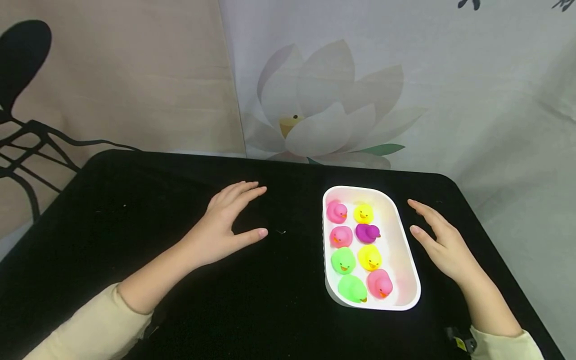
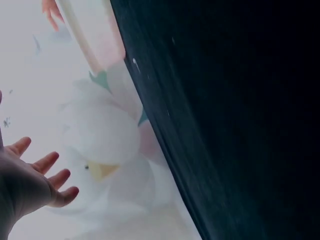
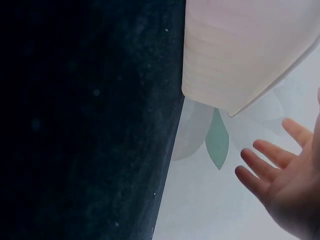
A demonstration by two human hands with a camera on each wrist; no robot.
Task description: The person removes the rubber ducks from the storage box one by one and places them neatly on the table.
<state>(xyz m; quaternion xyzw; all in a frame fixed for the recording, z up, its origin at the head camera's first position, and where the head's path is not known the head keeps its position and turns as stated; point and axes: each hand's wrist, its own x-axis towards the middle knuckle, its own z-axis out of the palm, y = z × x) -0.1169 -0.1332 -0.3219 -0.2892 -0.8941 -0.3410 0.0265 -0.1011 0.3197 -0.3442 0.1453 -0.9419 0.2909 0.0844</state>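
Clock bearings read in the head view, 12 o'clock pointing away from the person.

White tray [image 1: 396,240] sits on the black desk [image 1: 270,310], at about 4 o'clock of the view's centre, its long side running roughly 12 to 6. Eight toy ducks lie inside. Bearings from the tray's centre:
- first pink duck [image 1: 337,212], between 10 and 11
- first yellow duck [image 1: 363,213], near 12
- second pink duck [image 1: 341,236], between 9 and 10
- purple duck [image 1: 368,233], close to centre, towards 12
- first green duck [image 1: 343,260], about 8
- second yellow duck [image 1: 370,257], close to centre, towards 6
- second green duck [image 1: 352,289], near 7
- third pink duck [image 1: 380,283], between 5 and 6

Left hand [image 1: 220,232]: over the desk at 9 o'clock of the tray, well apart from it. Grip unclosed, fingers extended, thumb held away; the left wrist view shows the fingers spread.

Right hand [image 1: 443,245]: at 3 o'clock, just beside the tray rim, not touching. Grip likewise unclosed, fingertips and thumb towards the tray.

Both forearms wear pale sleeves [image 1: 90,325]. Beyond the desk, at 12, hangs a pale backdrop [image 1: 495,100] with a lotus print [image 1: 324,130]. Black chair [image 1: 24,55] at 10 o'clock, partly cut off by the frame.
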